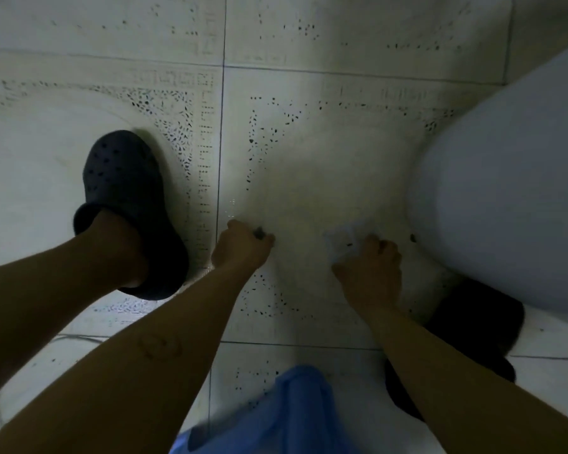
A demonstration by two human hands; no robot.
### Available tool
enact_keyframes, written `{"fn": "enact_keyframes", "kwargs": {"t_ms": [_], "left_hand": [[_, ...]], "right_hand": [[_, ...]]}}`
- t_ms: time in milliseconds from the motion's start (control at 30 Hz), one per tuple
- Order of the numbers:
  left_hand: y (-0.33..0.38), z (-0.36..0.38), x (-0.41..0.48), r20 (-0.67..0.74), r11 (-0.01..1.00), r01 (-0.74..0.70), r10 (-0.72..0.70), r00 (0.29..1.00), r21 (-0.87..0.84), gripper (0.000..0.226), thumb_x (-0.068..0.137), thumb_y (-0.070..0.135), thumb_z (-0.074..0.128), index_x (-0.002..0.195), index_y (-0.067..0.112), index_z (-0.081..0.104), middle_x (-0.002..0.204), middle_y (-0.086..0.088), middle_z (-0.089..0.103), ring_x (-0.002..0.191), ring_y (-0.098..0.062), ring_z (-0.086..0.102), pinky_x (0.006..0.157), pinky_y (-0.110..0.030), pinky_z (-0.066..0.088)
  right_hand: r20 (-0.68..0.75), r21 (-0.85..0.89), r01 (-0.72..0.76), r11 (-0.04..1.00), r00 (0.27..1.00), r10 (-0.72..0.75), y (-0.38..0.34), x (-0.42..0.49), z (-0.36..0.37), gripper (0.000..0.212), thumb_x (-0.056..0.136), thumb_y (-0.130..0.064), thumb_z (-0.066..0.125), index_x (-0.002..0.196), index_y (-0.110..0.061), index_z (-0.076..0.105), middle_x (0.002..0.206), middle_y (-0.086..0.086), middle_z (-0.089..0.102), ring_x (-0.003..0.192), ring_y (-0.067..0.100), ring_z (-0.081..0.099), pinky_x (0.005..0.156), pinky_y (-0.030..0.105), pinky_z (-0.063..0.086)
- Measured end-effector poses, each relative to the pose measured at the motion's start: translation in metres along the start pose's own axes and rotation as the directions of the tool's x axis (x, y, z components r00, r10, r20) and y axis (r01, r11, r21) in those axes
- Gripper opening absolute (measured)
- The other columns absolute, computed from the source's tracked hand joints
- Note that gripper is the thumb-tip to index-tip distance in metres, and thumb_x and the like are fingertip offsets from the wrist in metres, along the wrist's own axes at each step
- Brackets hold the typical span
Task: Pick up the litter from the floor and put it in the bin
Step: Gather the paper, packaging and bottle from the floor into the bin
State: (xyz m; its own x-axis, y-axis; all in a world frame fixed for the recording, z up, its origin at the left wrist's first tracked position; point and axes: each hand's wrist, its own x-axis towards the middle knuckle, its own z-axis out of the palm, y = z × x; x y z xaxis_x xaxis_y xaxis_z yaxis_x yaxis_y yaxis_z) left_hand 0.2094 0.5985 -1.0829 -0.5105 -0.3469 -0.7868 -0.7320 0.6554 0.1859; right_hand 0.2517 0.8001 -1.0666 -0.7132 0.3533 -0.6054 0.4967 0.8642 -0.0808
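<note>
Down on the tiled floor, the left hand has its grip pinched on a small dark scrap, thumb and fingers curled round it. Just beside it, the right hand curls its grip onto a white paper lying flat on the tile. A dark clog stands left of both hands, and a big pale rounded object sits close on the right.
</note>
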Motion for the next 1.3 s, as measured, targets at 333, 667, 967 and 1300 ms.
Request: {"fn": "enact_keyframes", "kwargs": {"t_ms": [333,667,967,1300], "left_hand": [[-0.022,0.021,0.006,-0.116,0.993,-0.115,0.114,0.987,-0.010,0.037,0.076,0.040,0.075,0.095,0.018,0.052,0.092,0.000,0.061,0.081,-0.021,0.060,0.073,-0.038,0.054],[-0.004,-0.007,-0.035,-0.131,0.944,-0.216,0.188,0.973,-0.248,0.021,0.078,0.026,0.075,0.078,0.025,0.054,0.083,0.003,0.063,0.075,-0.012,0.061,0.067,-0.029,0.054],[0.078,-0.123,-0.136,-0.247,0.778,-0.489,0.423,0.872,-0.395,0.009,0.082,0.028,0.073,0.083,0.020,0.069,0.081,0.004,0.070,0.070,-0.008,0.062,0.052,-0.014,0.042],[0.147,-0.167,-0.275,-0.385,0.502,-0.743,0.641,0.663,-0.442,0.011,0.079,0.019,0.075,0.083,0.011,0.068,0.074,0.001,0.075,0.055,0.003,0.058,0.051,-0.013,0.043]], "right_hand": [[-0.011,0.075,0.165,0.983,0.986,-0.165,0.004,0.011,0.024,0.022,0.094,-0.025,0.054,0.110,-0.010,0.051,0.114,0.013,0.051,0.085,0.030,0.051,0.068,0.038,0.043],[0.064,0.222,0.163,0.961,0.981,-0.182,-0.009,-0.023,-0.023,0.043,0.096,-0.028,0.051,0.058,-0.022,0.031,0.058,-0.001,0.033,0.054,0.019,0.031,0.052,0.029,0.025],[-0.138,0.387,0.437,0.812,0.898,-0.418,-0.039,-0.071,-0.176,0.037,0.087,-0.026,0.063,0.057,-0.016,0.042,0.055,0.003,0.045,0.052,0.015,0.043,0.053,0.028,0.033],[-0.391,0.249,0.516,0.820,0.828,-0.402,0.001,-0.149,-0.341,0.047,0.079,-0.023,0.065,0.121,-0.013,0.047,0.103,0.015,0.069,0.098,0.030,0.063,0.082,0.037,0.052]]}}
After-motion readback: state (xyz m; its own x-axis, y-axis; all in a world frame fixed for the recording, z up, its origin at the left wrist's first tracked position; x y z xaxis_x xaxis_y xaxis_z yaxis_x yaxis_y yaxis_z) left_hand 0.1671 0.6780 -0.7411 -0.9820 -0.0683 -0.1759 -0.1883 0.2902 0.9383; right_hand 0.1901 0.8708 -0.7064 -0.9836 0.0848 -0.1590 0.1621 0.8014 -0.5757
